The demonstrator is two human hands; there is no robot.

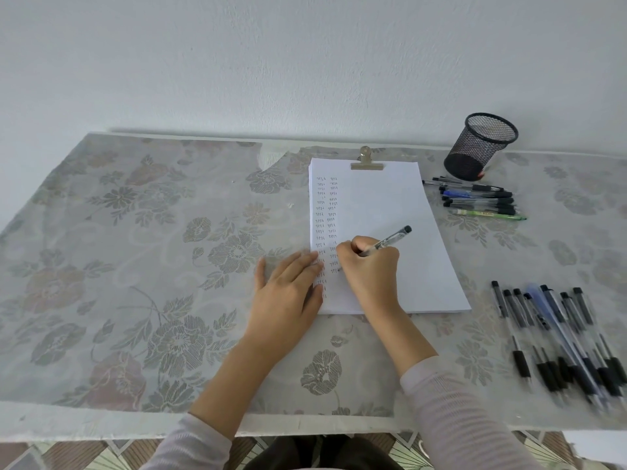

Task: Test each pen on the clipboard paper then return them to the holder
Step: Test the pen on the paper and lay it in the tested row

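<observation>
A person's right hand (368,262) grips a clear pen (386,241) in a writing hold, tip down on the paper (390,205) at the foot of two columns of small test marks, while the left hand (288,286) lies flat with straight fingers on the sheet's left edge, pinning it to the floral-clothed table (135,232). The pen slants from its tip at lower left up to its dark end at upper right, an axis that points roughly toward the mesh holder (480,147). The holder stands upright at the table's far right, beyond the sheet's top right corner and well apart from both hands. The right hand is the nearer of the two to it, and the way there runs across unmarked paper. A row of far pens (478,200) lies just in front of the holder, lengths running left to right; a larger batch of near pens (559,337) lies fanned at the near right, lengths running away from the person. Which group has been tested cannot be told. A metal clip (366,161) holds the sheet at its top. On this layout, the return would likely be a reach up and to the right by the writing hand, with the pen tipped upright over the holder's open mouth
</observation>
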